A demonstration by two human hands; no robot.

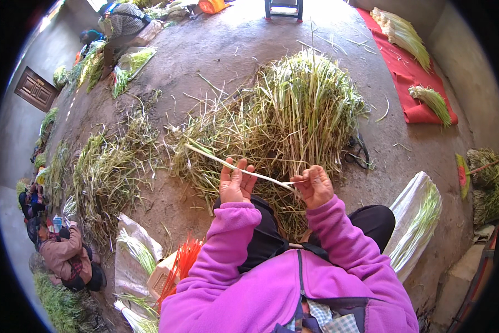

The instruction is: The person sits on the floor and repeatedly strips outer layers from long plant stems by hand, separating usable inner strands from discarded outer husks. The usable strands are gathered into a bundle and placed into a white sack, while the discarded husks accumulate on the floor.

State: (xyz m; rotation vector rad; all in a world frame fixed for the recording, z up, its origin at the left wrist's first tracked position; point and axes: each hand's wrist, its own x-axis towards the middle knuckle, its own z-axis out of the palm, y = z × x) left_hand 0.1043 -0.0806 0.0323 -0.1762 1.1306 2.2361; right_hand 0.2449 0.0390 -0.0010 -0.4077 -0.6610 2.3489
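Across both hands lies a long pale green-white plant stalk (260, 175), slanting down to the right. My left hand (236, 183) holds its middle between thumb and fingers, palm turned up. At the stalk's lower right end, my right hand (316, 185) pinches a thin pale strip at the stalk. A large heap of green and yellowing stalks (307, 112) lies on the floor just beyond the hands. Peeled pale stalks (418, 231) rest on a white woven sack (399, 204) to the right. More pale stalks (138, 252) lie on another sack (126, 277) at the left.
Red ties (185, 256) lie over a light plastic basket (156, 281) by my left arm. A second stalk heap (104, 175) is at the left. Bundled stalks (399, 35) lie on a red cloth (393, 75). A person (64, 254) sits at the left; others work at the upper left.
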